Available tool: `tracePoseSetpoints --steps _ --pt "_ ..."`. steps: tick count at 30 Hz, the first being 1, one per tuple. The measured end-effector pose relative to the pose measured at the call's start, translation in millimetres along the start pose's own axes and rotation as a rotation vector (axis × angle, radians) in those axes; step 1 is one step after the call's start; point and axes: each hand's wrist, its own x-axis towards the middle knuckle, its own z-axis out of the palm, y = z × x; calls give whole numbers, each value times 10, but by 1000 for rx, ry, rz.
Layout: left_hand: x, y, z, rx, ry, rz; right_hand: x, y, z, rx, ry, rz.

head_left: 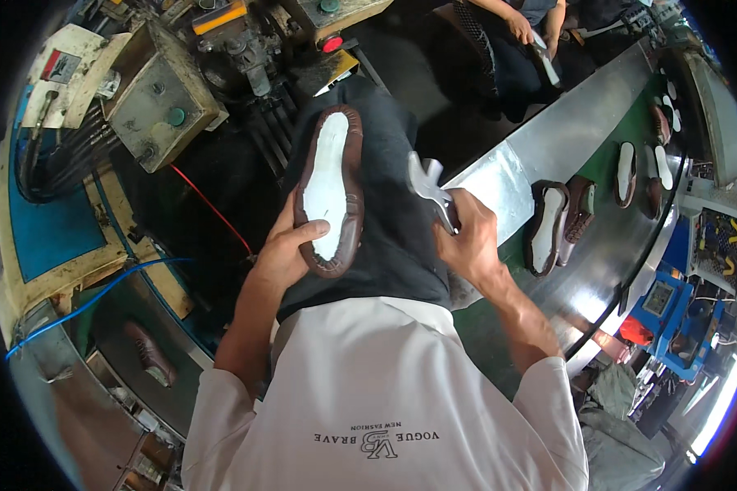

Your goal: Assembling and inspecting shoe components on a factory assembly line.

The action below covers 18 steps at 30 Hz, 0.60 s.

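A brown leather shoe upper (354, 188) lies sole side up over my lap, its pleated edge folded in around a white insole (326, 192). My left hand (291, 245) grips it near the heel end, with the thumb pressed on the white insole and the fingers hidden beneath. To the right of the shoe, my right hand (469, 237) is closed around lasting pincers (431, 190). Their pale metal head points up and left, apart from the shoe. Most of the pincers' handle is hidden in my fist.
Right of me runs a green conveyor (602, 176) with a metal edge (499, 192), carrying several brown shoe uppers (549, 229). A co-worker's hand (520, 27) is beyond it at the top. Machinery with a grey control box (160, 102) stands upper left, near a blue hose (98, 295).
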Motion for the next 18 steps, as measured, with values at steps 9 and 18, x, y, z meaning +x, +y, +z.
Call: tracePoseSetpoints --steps 9,18 --pt "10 -254 163 78 -46 78 -223 -39 373 -115 -158 -60" --pt "-127 -258 -103 -139 -74 157 -172 80 493 -97 -230 81"
